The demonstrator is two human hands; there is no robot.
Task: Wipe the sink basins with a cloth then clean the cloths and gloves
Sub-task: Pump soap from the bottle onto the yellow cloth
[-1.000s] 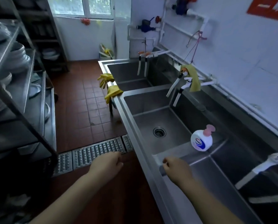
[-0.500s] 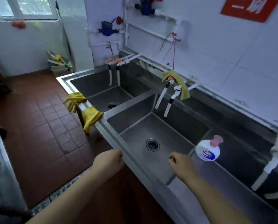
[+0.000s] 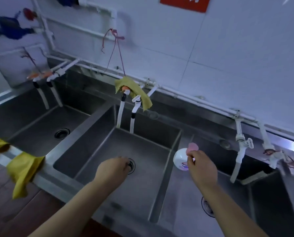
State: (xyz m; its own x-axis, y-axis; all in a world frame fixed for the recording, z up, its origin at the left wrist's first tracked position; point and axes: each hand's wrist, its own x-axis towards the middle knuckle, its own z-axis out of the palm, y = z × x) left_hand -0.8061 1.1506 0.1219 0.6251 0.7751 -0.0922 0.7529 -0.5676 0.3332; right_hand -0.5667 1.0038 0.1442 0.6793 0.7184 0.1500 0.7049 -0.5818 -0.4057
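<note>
Three steel sink basins stand in a row: left (image 3: 31,124), middle (image 3: 108,146) and right (image 3: 182,202). A yellow cloth (image 3: 136,91) is draped over the taps of the middle basin. Two yellow gloves (image 3: 23,170) hang over the front rim between the left and middle basins. My left hand (image 3: 112,170) hovers over the middle basin next to its drain, fingers loosely curled, holding nothing. My right hand (image 3: 202,168) is just in front of a white soap bottle (image 3: 179,159) with a pink pump, fingers loosely curled and holding nothing.
White hose taps hang into each basin, those on the right (image 3: 238,156) close to my right arm. White pipes run along the tiled wall (image 3: 228,57) behind the sinks. Red tiled floor (image 3: 9,216) shows at the lower left.
I have turned right and stepped up to the sinks. Both hands moved forward from the front rim: the left over the middle basin, the right up to the soap bottle.
</note>
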